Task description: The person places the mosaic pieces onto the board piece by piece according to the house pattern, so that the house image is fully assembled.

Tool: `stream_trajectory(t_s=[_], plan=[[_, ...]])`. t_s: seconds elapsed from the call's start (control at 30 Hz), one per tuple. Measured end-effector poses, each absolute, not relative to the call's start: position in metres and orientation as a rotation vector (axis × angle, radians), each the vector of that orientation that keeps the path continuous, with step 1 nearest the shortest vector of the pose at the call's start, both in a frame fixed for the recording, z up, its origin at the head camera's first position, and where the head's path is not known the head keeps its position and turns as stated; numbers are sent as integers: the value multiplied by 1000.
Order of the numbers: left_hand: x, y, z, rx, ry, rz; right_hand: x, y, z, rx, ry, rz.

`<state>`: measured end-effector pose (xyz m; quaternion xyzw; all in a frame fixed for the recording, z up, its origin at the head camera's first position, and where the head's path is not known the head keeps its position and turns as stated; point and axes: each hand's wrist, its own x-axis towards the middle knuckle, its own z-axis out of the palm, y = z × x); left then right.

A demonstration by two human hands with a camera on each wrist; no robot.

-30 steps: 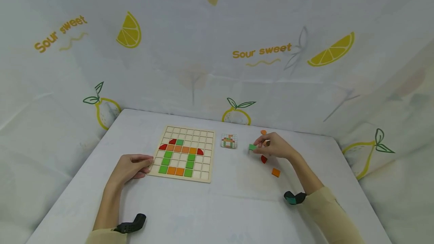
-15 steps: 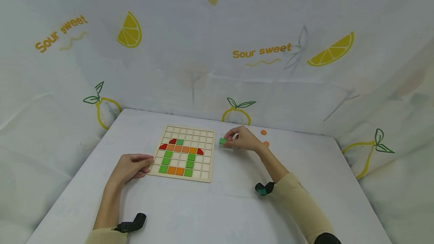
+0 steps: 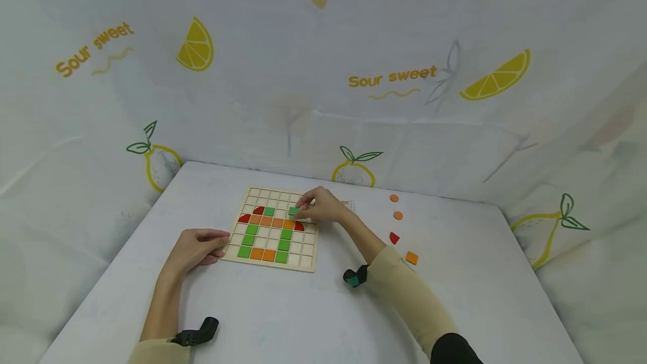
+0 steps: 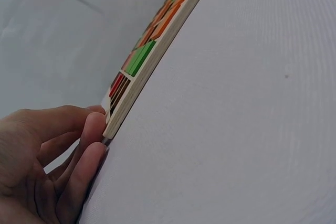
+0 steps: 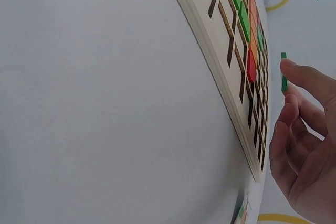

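A wooden grid board (image 3: 305,261) lies on the white table with green, orange and red tiles set in its squares. At its near left corner my left hand (image 3: 199,249) pinches the edge; the left wrist view shows thumb and fingers (image 4: 94,127) at the corner. Over the board's right half, my right hand (image 3: 323,205) holds a green square tile (image 3: 293,210) between thumb and fingertips. In the right wrist view that green tile (image 5: 284,72) is seen edge-on, raised above the board surface.
Right of the board lie two orange round tiles (image 3: 394,198), a red quarter-round tile (image 3: 394,238) and an orange square tile (image 3: 411,258). A small picture card (image 3: 349,205) is partly hidden behind my right hand. A lemon-print cloth (image 3: 283,83) hangs behind the table.
My right hand has carried the green tile leftward from the loose tiles, past the picture card, to over the board. The left hand has stayed at the board's corner.
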<state>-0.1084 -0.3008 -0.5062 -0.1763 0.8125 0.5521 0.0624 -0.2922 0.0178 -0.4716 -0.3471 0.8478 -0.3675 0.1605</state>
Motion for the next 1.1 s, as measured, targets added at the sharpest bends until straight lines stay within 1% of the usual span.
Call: stream_trajectory(t_s=[0.47,0.87,1.1], plan=[[-109,-302,-506,-516,2445,1668,-289,-11,-485,-905,2442,-990],[-108,-304,-509,-457,2491,1623,-278,-25,-476,-824,2531,-880],[-107,-304,-508,-457,2489,1611,-278,-23,-476,-854,2511,-896]])
